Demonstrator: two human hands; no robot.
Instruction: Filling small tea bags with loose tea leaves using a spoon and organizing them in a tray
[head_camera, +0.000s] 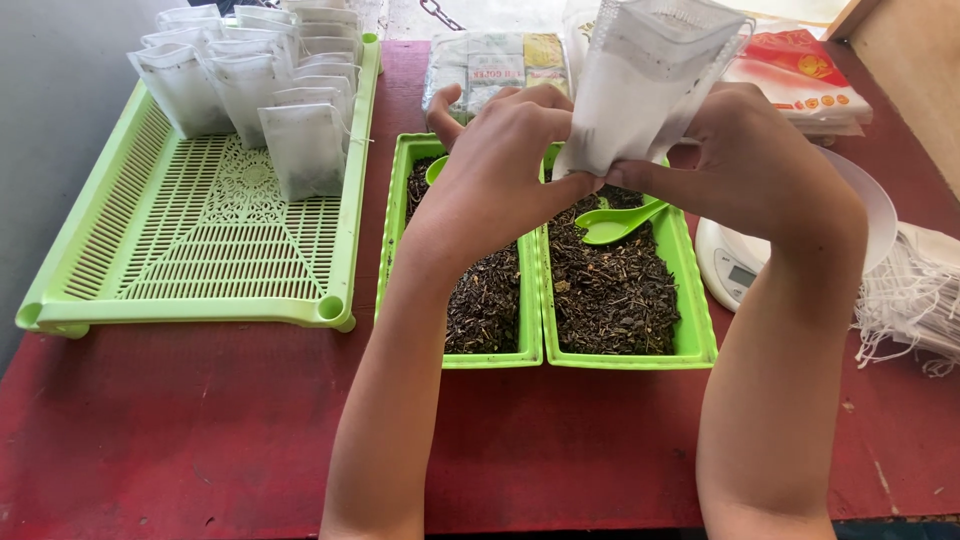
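Both hands hold one white paper filter bag (640, 85) upright above the two green bins. My left hand (500, 160) pinches the bag's lower left corner. My right hand (750, 160) grips its lower right side. Below them, the right green bin (700, 320) is filled with dark loose tea leaves, and a green plastic spoon (615, 225) lies in it. The left green bin (395, 240) also holds dark leaves, and a second green spoon (436, 168) pokes out behind my left hand.
A large green slotted tray (200, 250) at the left carries several standing white filled bags (260, 80). A white scale with a bowl (740, 265) stands at the right, beside a pile of empty white bags (915, 300). Printed packets (495, 60) lie at the back on the red table (200, 420).
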